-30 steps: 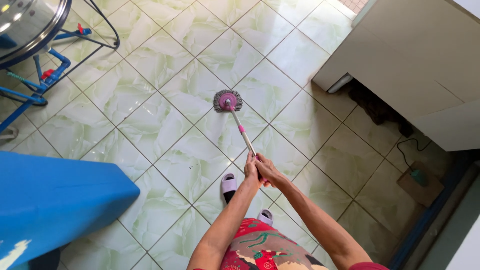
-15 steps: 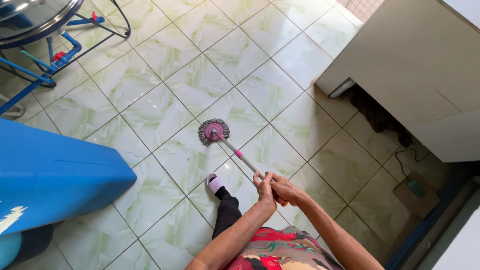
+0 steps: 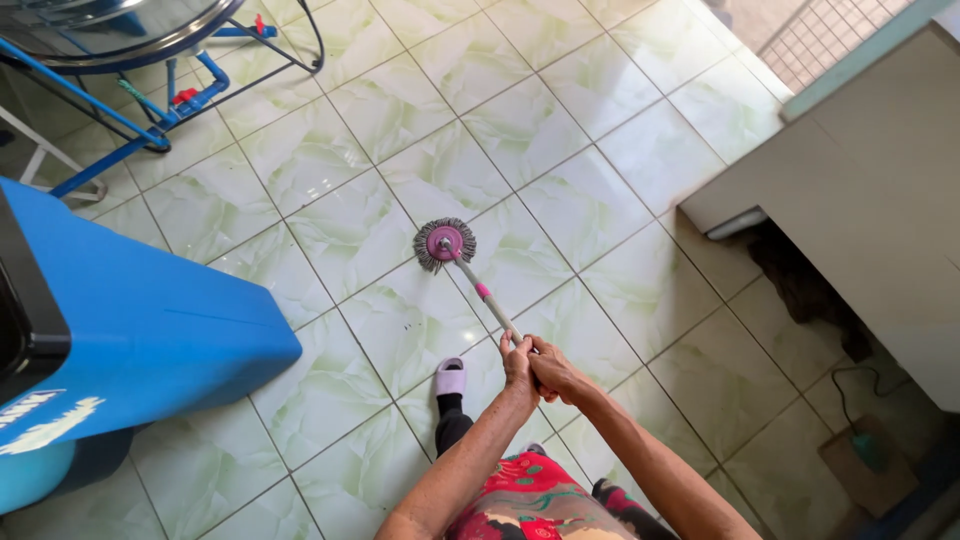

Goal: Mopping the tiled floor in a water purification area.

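1. The mop stands on the tiled floor in front of the person; its round head lies flat on a pale green tile, with a pink disc in the middle and a fringe of grey strands around it.
2. Its thin handle is grey with a pink band partway up and slants back from the head toward the person.
3. The left hand is clamped around the top of the handle, fingers wrapped on it.
4. The right hand is closed on the handle too, touching the left hand.
5. A foot in a pale slipper rests on the floor just beside the hands, below the mop head.
6. To the left stands a big blue container with a black rim; what it holds cannot be seen.
7. At the top left is a round metal basin on a blue tube frame; its contents do not show.
8. A beige cabinet stands at the right, well apart from the mop.
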